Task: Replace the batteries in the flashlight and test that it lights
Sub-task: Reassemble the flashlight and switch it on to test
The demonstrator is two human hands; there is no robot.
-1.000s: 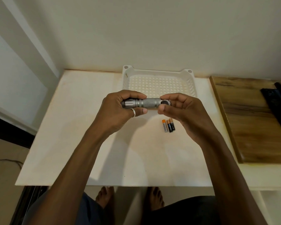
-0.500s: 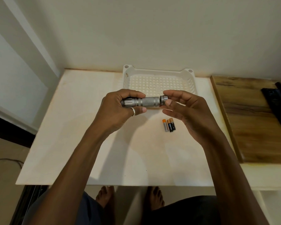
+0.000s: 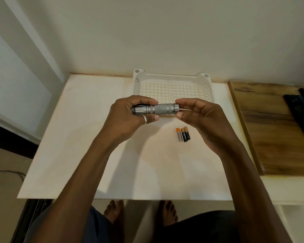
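Grey knurled metal marks the flashlight, held level at the centre of the frame, above the table and in front of the basket. The left hand, a ring on one finger, wraps its fingers and thumb round the wider head end. The right hand pinches the tail cap between thumb and forefinger, its other fingers loosely curled behind.

The task looks to be at an early step. The cap sits on the end of the barrel, so the body is not yet open, and how far the thread has turned cannot be told. Three batteries lie side by side, touching, on the table just below the right hand: one pale with an orange end, two black with copper ends. Whether they are fresh or spent cannot be told. Still to come, by this reading: freeing the cap, swapping the cells, closing up and switching on. No beam shows.

The table is a pale cream board filling the middle of the frame. A white perforated basket stands at its far edge against a plain cream wall. At the right, a wood-grain surface carries a black object, cut off by the frame. Bare feet show below the near edge.
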